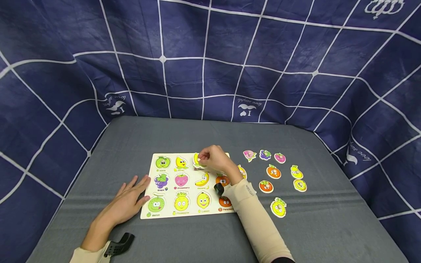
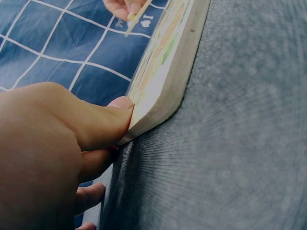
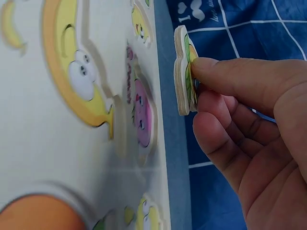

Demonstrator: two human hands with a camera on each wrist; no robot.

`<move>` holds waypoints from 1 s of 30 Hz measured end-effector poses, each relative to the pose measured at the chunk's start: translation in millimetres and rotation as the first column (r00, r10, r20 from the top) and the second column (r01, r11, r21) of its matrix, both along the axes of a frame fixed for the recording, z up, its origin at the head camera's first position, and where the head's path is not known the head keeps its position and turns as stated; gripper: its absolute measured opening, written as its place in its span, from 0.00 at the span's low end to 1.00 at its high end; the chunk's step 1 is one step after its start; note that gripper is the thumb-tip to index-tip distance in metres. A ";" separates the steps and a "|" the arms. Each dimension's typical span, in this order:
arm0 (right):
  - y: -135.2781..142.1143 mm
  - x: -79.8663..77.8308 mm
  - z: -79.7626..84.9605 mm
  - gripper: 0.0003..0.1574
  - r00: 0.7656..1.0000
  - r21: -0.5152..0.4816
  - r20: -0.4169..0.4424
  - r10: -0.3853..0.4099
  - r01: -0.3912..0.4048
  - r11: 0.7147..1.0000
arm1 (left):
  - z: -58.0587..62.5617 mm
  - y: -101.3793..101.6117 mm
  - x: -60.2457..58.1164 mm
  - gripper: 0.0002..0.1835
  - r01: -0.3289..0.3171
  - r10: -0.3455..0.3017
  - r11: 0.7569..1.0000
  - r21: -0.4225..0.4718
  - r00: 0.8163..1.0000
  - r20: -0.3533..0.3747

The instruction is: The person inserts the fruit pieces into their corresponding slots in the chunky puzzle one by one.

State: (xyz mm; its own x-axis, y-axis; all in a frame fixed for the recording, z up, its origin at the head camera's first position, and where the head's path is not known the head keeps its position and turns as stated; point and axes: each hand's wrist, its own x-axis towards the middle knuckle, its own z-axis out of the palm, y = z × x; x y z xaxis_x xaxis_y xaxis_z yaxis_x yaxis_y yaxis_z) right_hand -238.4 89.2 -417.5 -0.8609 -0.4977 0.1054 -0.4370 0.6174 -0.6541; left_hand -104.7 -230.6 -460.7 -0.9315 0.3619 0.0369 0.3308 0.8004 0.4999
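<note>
A white fruit puzzle board (image 1: 169, 214) lies on the grey tabletop, with rows of pictures such as an apple, grapes and a pineapple. Over its top row, my right hand (image 1: 215, 158) pinches a yellow puzzle piece (image 1: 196, 160) between thumb and fingers. The right wrist view shows this piece (image 3: 181, 72) edge-on, with green leaves, raised off the board (image 3: 110, 177). My left hand (image 1: 129, 199) lies at the board's left edge with its fingers extended. In the left wrist view its thumb (image 2: 112, 117) touches the side of the board near a corner.
Several loose fruit pieces lie right of the board, among them an orange one (image 1: 273, 171), a pineapple (image 1: 278, 207) and a grape (image 1: 265, 155). Some are partly behind my right forearm (image 1: 260, 223). A blue checked curtain (image 1: 184, 80) stands behind the table.
</note>
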 end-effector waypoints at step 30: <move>-44.2 -15.4 -9.0 0.03 0.998 0.081 0.022 0.054 -0.056 0.995 | 0.4 -0.3 1.4 0.34 -0.001 0.001 1.000 0.000 1.000 -0.012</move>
State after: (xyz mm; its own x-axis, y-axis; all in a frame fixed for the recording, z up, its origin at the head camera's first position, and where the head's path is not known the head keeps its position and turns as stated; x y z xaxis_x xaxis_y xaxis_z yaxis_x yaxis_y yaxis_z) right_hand -253.8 45.1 -426.6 -0.8334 -0.5508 0.0458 -0.4594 0.6443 -0.6114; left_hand -103.2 -230.9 -460.4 -0.9314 0.3609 0.0478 0.3358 0.8009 0.4958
